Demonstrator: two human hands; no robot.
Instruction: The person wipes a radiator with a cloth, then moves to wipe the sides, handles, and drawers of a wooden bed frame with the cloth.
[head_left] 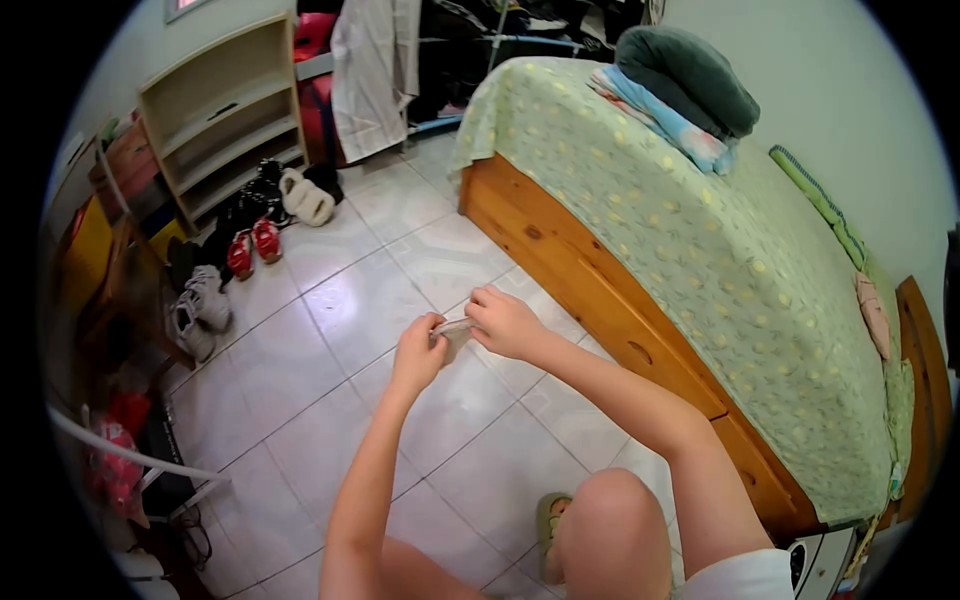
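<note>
Beige cloth (456,344), pinched by left hand (418,352) and right hand (506,322): upper edge runs crosswise, rising rightward; body points down. Grip hides both ends; long axis unclear.

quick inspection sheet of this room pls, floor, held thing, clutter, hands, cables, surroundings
Surface: pale tiled floor, with glare patches
Held thing: thin pale piece; exact kind unclear
Clutter: red shoes and grey sneakers on the floor at left
Hands: left hand and right hand both pinch the pale piece
Cables: dark cord-like loop at lower left; too dim to confirm
Surroundings: bed with floral cover at right, open shelf at upper left
</note>
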